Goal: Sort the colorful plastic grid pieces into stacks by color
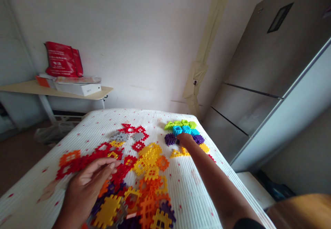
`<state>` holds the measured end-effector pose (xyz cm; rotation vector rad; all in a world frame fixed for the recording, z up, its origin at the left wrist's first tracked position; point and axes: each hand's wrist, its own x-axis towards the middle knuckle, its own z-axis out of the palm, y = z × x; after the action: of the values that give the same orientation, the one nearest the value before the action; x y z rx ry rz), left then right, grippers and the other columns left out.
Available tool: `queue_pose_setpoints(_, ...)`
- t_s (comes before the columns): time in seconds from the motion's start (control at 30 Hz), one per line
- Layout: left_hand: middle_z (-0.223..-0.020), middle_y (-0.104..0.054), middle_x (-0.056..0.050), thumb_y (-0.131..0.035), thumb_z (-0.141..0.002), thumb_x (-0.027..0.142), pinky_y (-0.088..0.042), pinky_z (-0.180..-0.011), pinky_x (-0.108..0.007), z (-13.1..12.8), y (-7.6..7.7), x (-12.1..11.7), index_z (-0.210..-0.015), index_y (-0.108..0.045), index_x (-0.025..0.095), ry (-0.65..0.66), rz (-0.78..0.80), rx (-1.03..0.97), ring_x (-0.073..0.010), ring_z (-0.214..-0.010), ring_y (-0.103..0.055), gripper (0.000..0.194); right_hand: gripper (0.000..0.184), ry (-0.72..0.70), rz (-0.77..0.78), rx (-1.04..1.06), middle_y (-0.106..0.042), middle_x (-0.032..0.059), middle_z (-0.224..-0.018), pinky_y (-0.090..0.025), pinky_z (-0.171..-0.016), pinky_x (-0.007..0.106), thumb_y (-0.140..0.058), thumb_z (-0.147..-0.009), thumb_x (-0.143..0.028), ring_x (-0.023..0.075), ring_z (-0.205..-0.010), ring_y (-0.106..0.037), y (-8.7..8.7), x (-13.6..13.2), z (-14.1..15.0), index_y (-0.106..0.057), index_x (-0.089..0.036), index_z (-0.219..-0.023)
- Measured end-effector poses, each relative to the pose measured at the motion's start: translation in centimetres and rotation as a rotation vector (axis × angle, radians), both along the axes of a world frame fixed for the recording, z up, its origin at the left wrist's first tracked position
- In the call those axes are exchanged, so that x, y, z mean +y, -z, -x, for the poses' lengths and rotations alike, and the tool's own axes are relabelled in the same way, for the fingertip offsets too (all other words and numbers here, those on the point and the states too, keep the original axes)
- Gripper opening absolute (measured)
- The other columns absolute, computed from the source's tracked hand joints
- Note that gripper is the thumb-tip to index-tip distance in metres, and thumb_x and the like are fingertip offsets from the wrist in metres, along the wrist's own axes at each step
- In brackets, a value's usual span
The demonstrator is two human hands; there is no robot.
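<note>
My left hand [86,184] rests on a heap of interlocking plastic tiles [144,173] in red, orange, yellow and purple, fingers stretched toward the red ones [77,163]. My right hand [185,139] reaches far across the white bed [181,187], fingers curled down onto a purple tile [170,139] in a sorted cluster. That cluster has a lime green row [181,123], a cyan row [184,130] and purple pieces [198,139]. Whether the right fingers grip a piece is hidden.
Grey tiles [120,136] and yellow triangles [178,152] lie between the heaps. A shelf [51,91] at the back left carries a red bag [63,60] and boxes. A tall grey refrigerator [271,77] stands close to the bed's right edge.
</note>
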<state>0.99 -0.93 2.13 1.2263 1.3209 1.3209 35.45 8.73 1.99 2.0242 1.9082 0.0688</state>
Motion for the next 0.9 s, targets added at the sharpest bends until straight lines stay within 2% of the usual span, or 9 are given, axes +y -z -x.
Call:
queue_pose_setpoints(0.3, -0.084, -0.073, -0.005, -0.07, -0.059, 0.054, -0.054, -0.068, -0.028, 0.1, 0.3, 0.1, -0.085, -0.065, 0.02, 0.002, -0.039, 0.003, -0.0211, -0.074, -0.068, 0.043, 0.035, -0.004, -0.052, 0.011, -0.065, 0.0114, -0.111, -0.05, -0.082, 0.033, -0.048, -0.084, -0.007, 0.0239, -0.104, -0.061, -0.7, -1.0, 0.4, -0.062, -0.021, -0.113)
queue_pose_setpoints(0.53, -0.079, -0.073, -0.003, -0.068, -0.061, 0.05, -0.053, -0.067, -0.027, -0.2, 0.0, -0.1, -0.08, -0.067, 0.021, 0.014, -0.065, 0.062, -0.0202, -0.071, -0.067, 0.034, 0.035, -0.022, -0.164, 0.043, -0.064, 0.0154, -0.109, -0.049, -0.08, 0.035, -0.044, -0.083, -0.005, 0.0274, -0.101, -0.062, -3.8, -3.4, 1.9, -0.062, -0.014, -0.112)
queue_pose_setpoints(0.63, -0.074, -0.072, -0.002, -0.066, -0.062, 0.047, -0.052, -0.067, -0.027, 0.2, 0.3, 0.3, -0.077, -0.068, 0.022, 0.02, -0.086, 0.189, -0.0206, -0.072, -0.067, 0.029, 0.032, -0.173, -0.175, 0.197, -0.067, 0.0073, -0.108, -0.047, -0.082, 0.027, -0.05, -0.081, -0.011, 0.0212, -0.099, -0.062, -4.6, -5.2, 4.2, -0.064, -0.02, -0.109)
queue_pose_setpoints(0.77, -0.076, -0.072, -0.001, -0.063, -0.065, 0.045, -0.05, -0.068, -0.028, 1.4, 0.7, 0.9, -0.082, -0.068, 0.022, -0.082, -0.127, 0.24, -0.0198, -0.072, -0.066, 0.028, 0.029, -0.543, -0.059, 0.636, -0.07, -0.0016, -0.099, -0.045, -0.078, 0.019, -0.052, -0.08, -0.01, 0.0124, -0.088, -0.064, -3.7, -7.3, 9.2, -0.068, -0.023, -0.099)
queue_pose_setpoints(0.83, -0.077, -0.071, -0.001, -0.064, -0.065, 0.044, -0.049, -0.069, -0.027, 1.9, 0.6, 1.1, -0.081, -0.068, 0.022, -0.152, -0.134, 0.221, -0.0195, -0.073, -0.065, 0.027, 0.031, -0.66, 0.006, 0.718, -0.071, -0.0027, -0.098, -0.045, -0.077, 0.018, -0.049, -0.082, -0.008, 0.0117, -0.088, -0.065, -2.8, -8.0, 11.9, -0.07, -0.024, -0.098)
queue_pose_setpoints(0.9, -0.075, -0.071, 0.0, -0.065, -0.064, 0.042, -0.049, -0.067, -0.027, 2.2, 0.5, 1.2, -0.08, -0.068, 0.022, -0.201, -0.117, 0.183, -0.0193, -0.072, -0.064, 0.027, 0.033, -0.715, 0.061, 0.69, -0.071, -0.0019, -0.099, -0.045, -0.076, 0.019, -0.05, -0.08, -0.007, 0.013, -0.09, -0.065, -1.9, -8.3, 14.4, -0.07, -0.025, -0.099)
